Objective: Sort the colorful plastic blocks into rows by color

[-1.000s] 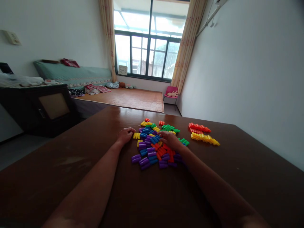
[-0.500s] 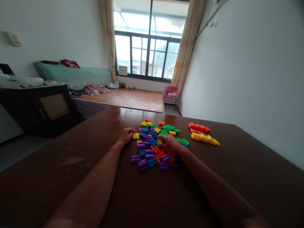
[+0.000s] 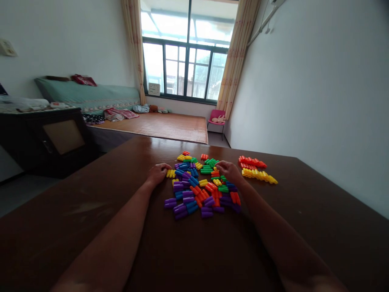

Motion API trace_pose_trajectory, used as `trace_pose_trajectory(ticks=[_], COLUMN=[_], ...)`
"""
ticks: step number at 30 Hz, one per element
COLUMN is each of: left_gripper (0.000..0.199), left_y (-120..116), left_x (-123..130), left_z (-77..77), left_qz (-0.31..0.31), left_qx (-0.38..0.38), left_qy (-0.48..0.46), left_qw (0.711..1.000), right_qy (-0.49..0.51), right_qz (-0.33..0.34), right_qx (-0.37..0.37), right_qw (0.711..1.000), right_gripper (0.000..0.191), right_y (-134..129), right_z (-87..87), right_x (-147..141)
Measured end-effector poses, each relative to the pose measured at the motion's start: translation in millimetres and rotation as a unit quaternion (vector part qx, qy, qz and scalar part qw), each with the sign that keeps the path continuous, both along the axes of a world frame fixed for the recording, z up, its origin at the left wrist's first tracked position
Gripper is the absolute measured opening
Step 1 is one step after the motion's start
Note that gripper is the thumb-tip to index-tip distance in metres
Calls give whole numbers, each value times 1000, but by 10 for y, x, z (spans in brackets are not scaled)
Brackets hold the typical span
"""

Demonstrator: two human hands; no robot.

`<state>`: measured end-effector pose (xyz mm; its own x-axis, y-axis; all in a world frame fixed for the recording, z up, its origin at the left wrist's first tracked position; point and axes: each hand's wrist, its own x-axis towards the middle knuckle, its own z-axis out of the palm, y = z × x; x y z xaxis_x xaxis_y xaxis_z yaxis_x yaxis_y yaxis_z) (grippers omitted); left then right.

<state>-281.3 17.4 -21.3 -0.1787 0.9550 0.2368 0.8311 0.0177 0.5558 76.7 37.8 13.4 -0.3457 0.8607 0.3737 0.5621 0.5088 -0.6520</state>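
Plastic connecting blocks [image 3: 182, 185] in purple, blue, orange, yellow and green lie in a loose pile on the brown table [image 3: 188, 251]. At the pile's left edge rests my left hand [image 3: 158, 173], its fingers loosely bent and apart from a firm grip. Its fingertips are beside a yellow ridged block [image 3: 170, 173]. My right hand [image 3: 230, 172] reaches over the pile's right side, thumb and forefinger drawn together at a small yellow block [image 3: 215, 168], which they partly hide. Green blocks [image 3: 207, 170] lie just left of those fingertips.
To the right, a red row of joined blocks [image 3: 252, 162] lies behind a yellow row [image 3: 259, 175]. Beyond the table stand a bed [image 3: 170, 123] and a pink chair [image 3: 216, 118]. A dark cabinet [image 3: 33, 134] is at the left.
My right hand has shifted right and away from me, uncovering yellow and orange blocks in the pile. My left hand stays by the yellow block. The view has turned slightly.
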Motion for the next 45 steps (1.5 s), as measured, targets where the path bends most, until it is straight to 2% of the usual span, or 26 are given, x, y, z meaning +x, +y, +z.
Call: trace_pose_trajectory(ticks=[2,5,8,11,14,17,21,24,27,30,33,35,41,45], left_gripper=[27,28,28,27,26,26,27,27,27,28,27,27,29,29], left_y=[0,-5,-16,-30,-40,-37,-23,-22,-34,-50,-60,-59,-26,-15], left_x=[1,3,7,15,22,18,-4,-10,-3,9,16,15,-16,-31], left_z=[-1,-1,3,17,38,54,54,49,53,71,88,90,58,55], left_qz=[-3,-2,-4,-11,-8,-11,-18,-18,-17,-16,-14,-14,-17,-25], left_qx=[-3,-6,-1,7,11,6,-2,-3,-1,-4,-7,-7,-7,-3], left_qy=[-1,-3,-11,-18,-22,-21,-14,-21,-26,-19,-14,-14,-7,-11], left_qw=[1000,1000,1000,1000,1000,1000,1000,1000,1000,1000,1000,1000,1000,1000], right_qy=[-18,-118,-198,-222,-224,-233,-274,-308,-268,-180,-160,-190,-226,-110], right_qz=[53,146,163,161,113,16,-103,-128,-99,20,151,186,151,85], right_qx=[-53,-102,-74,-54,-26,-1,19,37,35,4,-22,-20,-35,-24], right_qw=[997,977,964,960,968,972,956,942,958,983,975,964,962,990], right_gripper=[40,36,31,30,30,32,34,35,30,18,27,28,14,24], right_y=[-12,-128,-241,-273,-266,-272,-280,-243,-166,-104,-100,-120,-205,-146], right_z=[62,136,161,149,141,142,114,104,132,160,164,163,211,314], right_x=[80,38,-95,-169,-178,-191,-213,-158,-32,78,97,66,-28,18])
